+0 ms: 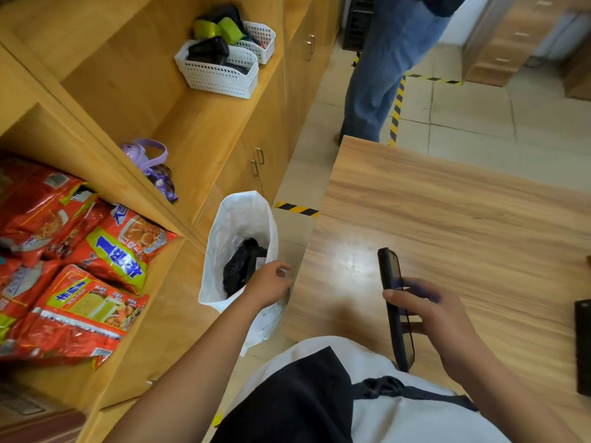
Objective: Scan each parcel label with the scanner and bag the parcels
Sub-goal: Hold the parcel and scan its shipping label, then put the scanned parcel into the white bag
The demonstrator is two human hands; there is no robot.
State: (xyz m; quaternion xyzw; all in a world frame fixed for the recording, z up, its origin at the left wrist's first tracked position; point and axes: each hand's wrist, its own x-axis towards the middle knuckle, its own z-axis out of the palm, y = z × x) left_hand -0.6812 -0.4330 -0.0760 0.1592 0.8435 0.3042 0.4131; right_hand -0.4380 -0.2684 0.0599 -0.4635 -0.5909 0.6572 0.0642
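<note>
Left hand (271, 282): lower centre, forearm reaching in from the bottom edge, fingers curled on the near rim of the bag (235, 215). Right hand (431, 311): lower right, thumb and blurred fingers wrapped round the scanner (389, 270), held edge-up over the table (463, 203). Bag: white, mouth open, standing in the narrow floor gap between cabinet (179, 302) and table edge. Parcel (241, 266): black, crumpled, white label, inside the bag.
</note>
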